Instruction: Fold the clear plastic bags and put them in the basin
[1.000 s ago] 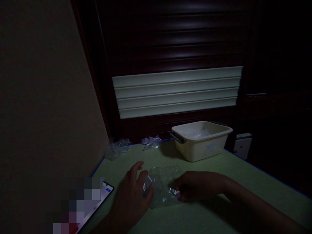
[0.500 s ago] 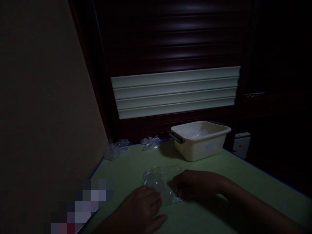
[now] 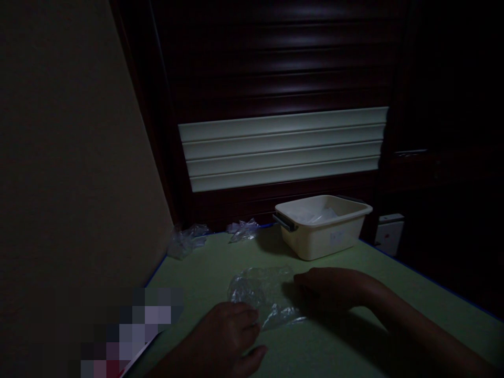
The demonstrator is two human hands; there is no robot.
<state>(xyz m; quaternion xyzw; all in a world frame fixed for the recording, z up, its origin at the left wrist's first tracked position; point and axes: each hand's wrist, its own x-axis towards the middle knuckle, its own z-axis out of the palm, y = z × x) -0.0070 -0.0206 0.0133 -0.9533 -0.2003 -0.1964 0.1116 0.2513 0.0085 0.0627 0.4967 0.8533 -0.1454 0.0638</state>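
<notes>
A clear, crinkled plastic bag (image 3: 262, 294) lies on the green tabletop (image 3: 220, 262) between my two hands. My left hand (image 3: 230, 333) rests at its near left edge, palm down, with the thumb apart from the loosely bent fingers; nothing shows in its grasp. At the right side of the bag, my right hand (image 3: 328, 289) has its fingers bent and drawn together on the film. The exact contact of its fingertips is in shadow.
A cream plastic tub (image 3: 323, 241) with dark handles stands at the back right, with clear plastic inside. Two heaps of crumpled clear plastic, one at the far left (image 3: 187, 241) and one at the back edge (image 3: 243, 230), lie near the wall. The room is dim.
My right hand has moved a little to the right and away from me. The bag's right side now reaches further right and looks more spread. My left hand is almost unmoved.
</notes>
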